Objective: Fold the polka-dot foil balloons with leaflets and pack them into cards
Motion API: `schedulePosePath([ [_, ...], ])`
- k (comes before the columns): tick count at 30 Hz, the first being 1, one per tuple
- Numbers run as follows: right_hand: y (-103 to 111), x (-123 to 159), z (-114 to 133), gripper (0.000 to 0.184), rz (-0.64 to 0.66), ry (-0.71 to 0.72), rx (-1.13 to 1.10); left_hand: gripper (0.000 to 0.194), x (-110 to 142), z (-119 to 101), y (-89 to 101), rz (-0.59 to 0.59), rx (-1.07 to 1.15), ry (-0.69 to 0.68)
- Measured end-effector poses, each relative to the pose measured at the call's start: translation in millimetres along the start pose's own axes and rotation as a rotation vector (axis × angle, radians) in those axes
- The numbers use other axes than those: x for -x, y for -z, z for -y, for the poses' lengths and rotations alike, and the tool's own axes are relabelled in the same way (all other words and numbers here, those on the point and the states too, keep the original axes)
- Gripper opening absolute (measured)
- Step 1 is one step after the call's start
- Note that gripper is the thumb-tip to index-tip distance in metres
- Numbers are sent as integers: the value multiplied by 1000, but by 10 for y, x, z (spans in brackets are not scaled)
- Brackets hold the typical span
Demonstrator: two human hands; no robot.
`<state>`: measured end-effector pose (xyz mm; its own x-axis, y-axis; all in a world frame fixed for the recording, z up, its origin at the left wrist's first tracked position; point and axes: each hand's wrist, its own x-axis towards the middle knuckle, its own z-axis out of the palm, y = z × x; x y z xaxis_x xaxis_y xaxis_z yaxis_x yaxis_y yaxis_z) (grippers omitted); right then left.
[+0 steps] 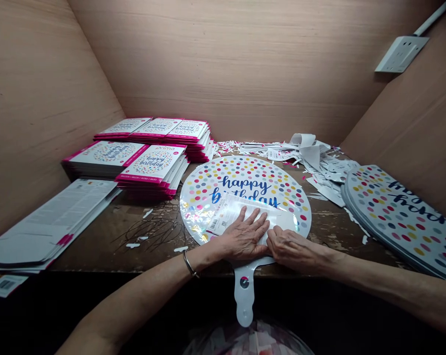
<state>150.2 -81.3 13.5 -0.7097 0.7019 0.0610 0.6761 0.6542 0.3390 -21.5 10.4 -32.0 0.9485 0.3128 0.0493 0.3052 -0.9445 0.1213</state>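
Card Under Two Hands, Partly Hidden

Left hand (247, 234): fingers slightly apart, flat on the card (282, 217). Right hand (289, 249): fingers curled at the card's near side; grip hidden, clamping can't be told. The card's small print is illegible; it overlaps the disc's (208, 180) "happy birthday". Leftward, packs (152, 164) read "prima". Rightmost discs (404, 217) are cut off.

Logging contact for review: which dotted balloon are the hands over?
The single centre balloon, with a white card on it; the stacked balloons lie at right, untouched.
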Motion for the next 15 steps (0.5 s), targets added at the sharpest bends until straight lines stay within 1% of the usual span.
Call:
schedulePosePath([
  [3, -33, 58, -53, 37, -39, 99, 2, 65, 9, -8, 25, 5, 1, -11],
  [6, -84, 70, -64, 42, -46, 136, 11, 66, 14, -10, 42, 17, 5, -17],
  [8, -136, 35, -75, 40, 21, 98, 3, 69, 13, -7, 44, 26, 7, -24],
  [11, -213, -45, -176, 30, 133, -28, -27, 72, 11, -2, 47, 31, 9, -31],
  [12, -228, -62, -237, 27, 148, -65, -35, 74, 11, -1, 51, 31, 12, -33],
  [15, -214, -52, -432, 24, 134, -157, -47, 74, 14, -3, 67, 26, 23, -37],
])
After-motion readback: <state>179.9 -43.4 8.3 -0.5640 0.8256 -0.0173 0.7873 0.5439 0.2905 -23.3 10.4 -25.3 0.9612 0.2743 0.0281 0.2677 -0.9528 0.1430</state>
